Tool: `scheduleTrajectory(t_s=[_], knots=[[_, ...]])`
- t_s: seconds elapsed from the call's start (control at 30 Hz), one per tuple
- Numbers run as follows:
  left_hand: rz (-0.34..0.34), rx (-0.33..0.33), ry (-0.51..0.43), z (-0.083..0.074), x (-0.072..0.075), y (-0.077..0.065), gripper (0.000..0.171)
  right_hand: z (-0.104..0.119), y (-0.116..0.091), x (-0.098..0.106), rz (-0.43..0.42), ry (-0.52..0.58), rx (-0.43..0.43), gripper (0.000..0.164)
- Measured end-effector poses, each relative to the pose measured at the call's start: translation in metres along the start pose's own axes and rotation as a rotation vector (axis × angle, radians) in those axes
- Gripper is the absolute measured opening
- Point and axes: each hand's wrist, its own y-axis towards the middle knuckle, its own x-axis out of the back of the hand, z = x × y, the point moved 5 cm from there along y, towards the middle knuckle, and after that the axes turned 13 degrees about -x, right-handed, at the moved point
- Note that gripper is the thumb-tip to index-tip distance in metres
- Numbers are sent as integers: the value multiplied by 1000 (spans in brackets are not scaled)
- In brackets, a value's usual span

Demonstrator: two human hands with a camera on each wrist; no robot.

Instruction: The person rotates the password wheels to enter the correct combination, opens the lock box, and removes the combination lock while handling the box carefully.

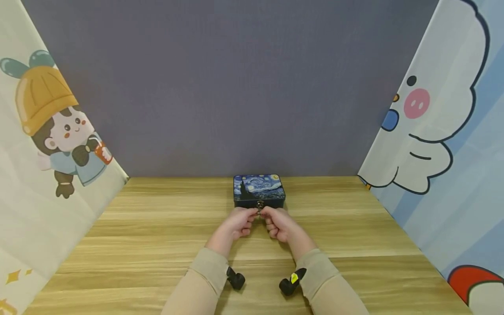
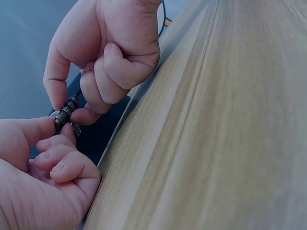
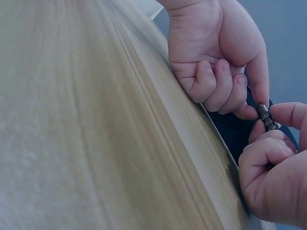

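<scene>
A small tin box (image 1: 257, 188) with a starry-night painting on its lid sits closed at the back of the table. At its front hangs a small dark metal combination padlock (image 2: 66, 113), ringed with dials. My left hand (image 1: 239, 222) pinches one end of the padlock between thumb and forefinger, its other fingers curled into the palm. From the opposite side my right hand (image 1: 279, 224) pinches the other end the same way. In the right wrist view the padlock (image 3: 267, 117) shows between both pairs of fingertips, partly hidden by them.
The wood-grain table (image 1: 157, 245) reaches back to a grey panel (image 1: 236, 87) right behind the box. Printed cartoon sheets stand at the left (image 1: 23, 210) and right (image 1: 441, 166). Small black devices (image 1: 236, 279) are fixed at both sleeve cuffs.
</scene>
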Motion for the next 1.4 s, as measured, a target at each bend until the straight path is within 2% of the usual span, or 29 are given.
scheduleTrajectory(t_s=[0.73, 1.4], knots=[[8, -33, 5, 3, 2, 2, 23, -1, 0, 0, -4, -4, -3, 19], [9, -22, 11, 2, 2, 1, 24, -1, 1, -2, -21, -2, -2, 20]])
